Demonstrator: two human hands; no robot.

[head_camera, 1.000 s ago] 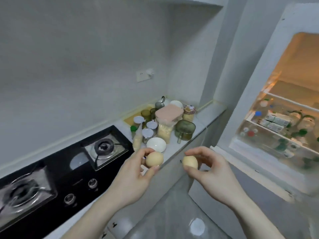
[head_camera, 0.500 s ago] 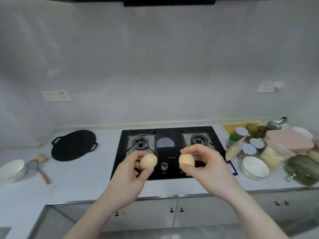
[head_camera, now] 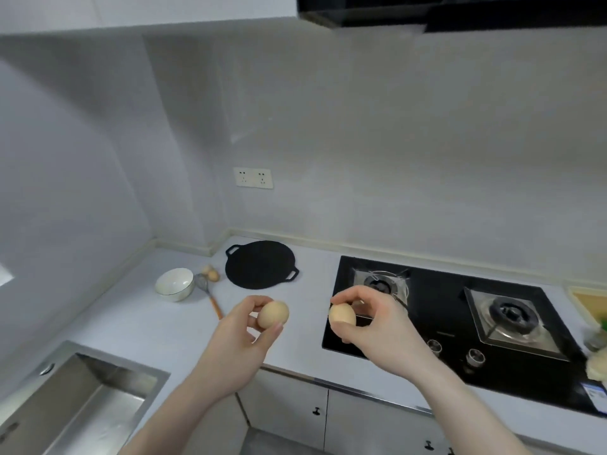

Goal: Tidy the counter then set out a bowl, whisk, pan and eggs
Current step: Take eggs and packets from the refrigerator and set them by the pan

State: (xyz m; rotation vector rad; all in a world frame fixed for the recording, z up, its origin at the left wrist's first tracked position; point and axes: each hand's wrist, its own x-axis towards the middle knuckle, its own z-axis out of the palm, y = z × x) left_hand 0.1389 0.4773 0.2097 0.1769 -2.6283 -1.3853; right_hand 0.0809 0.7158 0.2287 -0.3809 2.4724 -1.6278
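Note:
My left hand (head_camera: 241,336) holds a tan egg (head_camera: 273,314) in its fingertips above the counter's front. My right hand (head_camera: 377,326) grips a second egg (head_camera: 342,315) over the stove's left edge. Farther back on the white counter (head_camera: 138,323) stand a white bowl (head_camera: 174,284), a whisk with a wooden handle (head_camera: 209,295) and two eggs (head_camera: 211,272) just behind the whisk head. A flat black pan with two small handles (head_camera: 261,263) lies right of them.
A black two-burner gas stove (head_camera: 460,320) fills the counter's right part. A steel sink (head_camera: 82,399) is set in at the lower left. At the far right edge show a yellow board (head_camera: 591,303) and parts of containers. A range hood (head_camera: 460,9) hangs above.
The view has swung left from the open fridge, past the stove, to the counter's left end with the sink. Both hands keep their eggs and have moved left along the counter.

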